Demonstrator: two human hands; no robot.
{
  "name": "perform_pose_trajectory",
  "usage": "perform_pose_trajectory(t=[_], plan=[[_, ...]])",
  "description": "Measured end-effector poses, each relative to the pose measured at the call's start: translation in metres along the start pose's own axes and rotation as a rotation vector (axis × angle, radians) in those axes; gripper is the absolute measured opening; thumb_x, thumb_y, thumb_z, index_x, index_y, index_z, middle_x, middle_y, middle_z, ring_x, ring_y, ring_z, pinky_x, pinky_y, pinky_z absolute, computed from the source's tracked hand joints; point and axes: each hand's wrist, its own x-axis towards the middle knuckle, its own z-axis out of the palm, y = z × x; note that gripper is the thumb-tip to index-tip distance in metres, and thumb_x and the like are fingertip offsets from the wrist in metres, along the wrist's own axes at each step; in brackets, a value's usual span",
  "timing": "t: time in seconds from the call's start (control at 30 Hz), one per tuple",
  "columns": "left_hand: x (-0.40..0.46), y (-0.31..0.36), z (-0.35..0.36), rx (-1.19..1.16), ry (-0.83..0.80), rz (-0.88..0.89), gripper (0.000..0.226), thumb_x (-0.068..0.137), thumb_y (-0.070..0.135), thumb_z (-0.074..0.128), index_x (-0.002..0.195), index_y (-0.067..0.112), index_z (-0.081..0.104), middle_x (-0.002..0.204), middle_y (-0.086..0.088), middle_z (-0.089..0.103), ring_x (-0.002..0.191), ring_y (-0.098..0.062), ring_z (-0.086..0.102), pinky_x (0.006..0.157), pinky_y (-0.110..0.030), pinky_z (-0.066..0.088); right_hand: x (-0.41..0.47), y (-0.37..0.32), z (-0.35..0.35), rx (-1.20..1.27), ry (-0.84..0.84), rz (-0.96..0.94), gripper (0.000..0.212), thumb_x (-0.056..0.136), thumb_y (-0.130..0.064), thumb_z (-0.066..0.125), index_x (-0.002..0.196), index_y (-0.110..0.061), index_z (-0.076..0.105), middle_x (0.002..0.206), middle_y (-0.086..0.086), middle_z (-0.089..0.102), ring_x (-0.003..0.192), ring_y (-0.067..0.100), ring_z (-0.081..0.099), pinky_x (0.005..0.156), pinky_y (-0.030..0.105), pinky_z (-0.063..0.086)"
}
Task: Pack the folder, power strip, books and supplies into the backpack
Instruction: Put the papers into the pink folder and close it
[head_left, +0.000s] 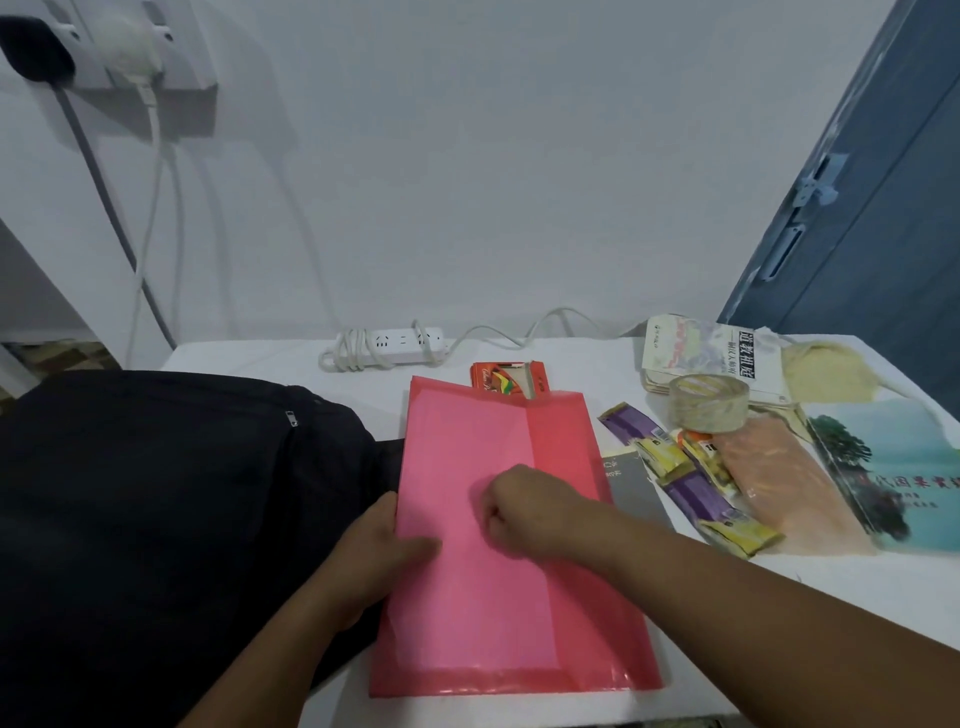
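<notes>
A pink plastic folder (483, 587) lies flat on the white table, its left edge over the black backpack (156, 493). My left hand (379, 551) grips that left edge, thumb on top. My right hand (524, 512) rests on the folder's middle with fingers curled under; whether it pinches anything I cannot tell. A white power strip (400, 345) with its coiled cord lies at the back. Books (711, 358) (893, 473) lie at the right, with a tape roll (709, 405), purple and yellow packets (696, 488) and an orange box (506, 382).
The table (831, 587) meets a white wall at the back; a blue door (883, 208) stands at the right. Wall sockets with plugs and hanging cables (145, 218) are at the upper left. A dark booklet (631, 486) lies partly under the folder's right edge.
</notes>
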Motion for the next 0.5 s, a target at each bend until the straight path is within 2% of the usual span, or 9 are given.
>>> perform_pose_trajectory(t=[0.1,0.17,0.23,0.37,0.5], plan=[[0.000,0.000,0.001,-0.039,0.011,-0.015,0.048,0.066,0.022,0.075,0.112,0.017,0.062,0.105,-0.002,0.074,0.096,-0.018,0.072,0.077,-0.032,0.059,0.017,0.016,-0.015,0.107,-0.034,-0.077,0.027,0.078,-0.001,0.050,0.077,-0.026,0.062,0.072,-0.009,0.064,0.063,0.006,0.054,0.063,0.022,0.049],[0.000,0.001,0.002,-0.059,0.015,-0.032,0.048,0.066,0.021,0.076,0.112,0.015,0.063,0.104,-0.002,0.075,0.096,-0.020,0.072,0.074,-0.031,0.059,0.024,0.033,-0.025,0.206,-0.042,-0.085,0.027,0.078,0.004,0.054,0.075,-0.022,0.060,0.064,-0.012,0.061,0.054,-0.002,0.053,0.057,0.021,0.047],[-0.001,0.003,0.002,-0.091,0.010,-0.040,0.049,0.067,0.017,0.077,0.114,0.014,0.063,0.104,-0.003,0.075,0.096,-0.020,0.072,0.071,-0.028,0.057,0.031,0.049,-0.033,0.236,-0.033,-0.078,0.025,0.078,0.008,0.057,0.077,-0.016,0.065,0.065,-0.009,0.066,0.053,-0.004,0.057,0.057,0.022,0.049],[-0.001,0.005,0.003,-0.095,0.023,-0.076,0.040,0.079,0.005,0.077,0.115,0.013,0.062,0.104,-0.003,0.075,0.093,-0.018,0.073,0.071,-0.027,0.057,0.036,0.074,-0.043,0.272,0.002,-0.059,0.018,0.080,0.006,0.064,0.080,-0.011,0.070,0.076,0.002,0.073,0.063,-0.005,0.062,0.064,0.012,0.045],[-0.001,0.007,0.004,-0.101,0.038,-0.098,0.035,0.083,-0.002,0.072,0.114,0.013,0.063,0.103,-0.004,0.076,0.095,-0.023,0.073,0.073,-0.029,0.058,0.025,0.092,-0.044,0.278,0.081,-0.086,0.011,0.082,-0.006,0.076,0.089,-0.013,0.074,0.081,0.003,0.075,0.075,0.008,0.069,0.074,0.021,0.052]])
